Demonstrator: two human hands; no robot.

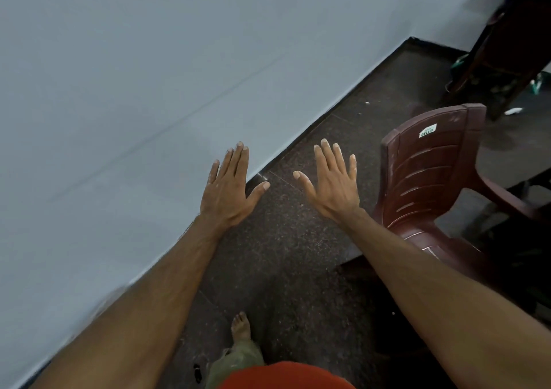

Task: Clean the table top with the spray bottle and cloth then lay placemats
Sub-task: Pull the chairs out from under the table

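My left hand [229, 186] and my right hand [331, 180] are both stretched out in front of me, palms down, fingers straight and spread, holding nothing. They hover in the air above a dark speckled floor [298, 254], close to a pale blue-grey wall [119, 90]. No table top, spray bottle, cloth or placemat is in view.
A maroon plastic chair [432, 174] stands just right of my right hand. Another dark chair [512, 45] stands at the far right by the wall, with small items on the floor beneath it. My bare foot [241, 327] is on the floor below.
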